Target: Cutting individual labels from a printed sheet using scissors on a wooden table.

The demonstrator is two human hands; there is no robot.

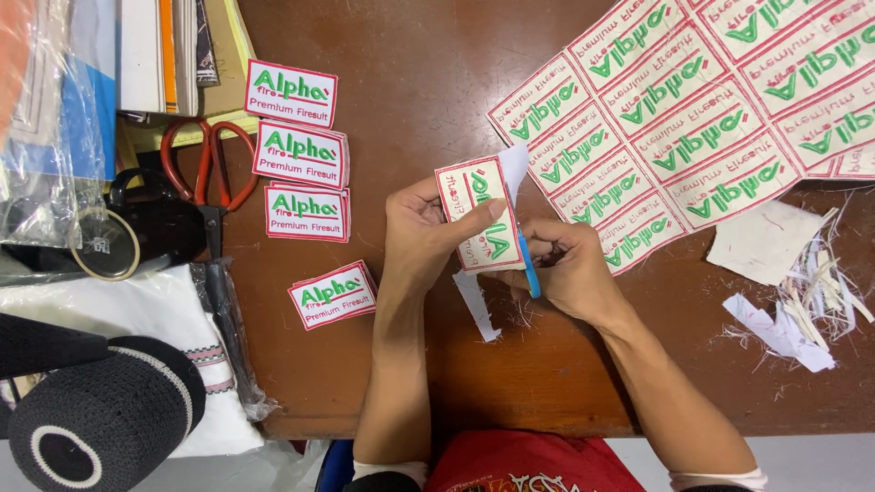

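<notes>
Left hand [421,239] pinches fabric label [478,214], thumb across face. Right hand [567,266] closed on blue-handled scissors [526,260], blades at label's right edge. Uncut label sheet [693,118] just beyond; bare wooden table [419,91] between finished labels [305,187] and hands.

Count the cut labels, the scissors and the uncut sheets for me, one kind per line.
Cut labels on the table: 4
Label in the left hand: 1
Scissors: 2, red and blue
Uncut sheet: 1
Total: 8

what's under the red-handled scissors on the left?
The red-handled scissors lie on the brown table; their handle loops overlap a yellow book edge. The blade tips run under black items, so they are hidden.
</notes>
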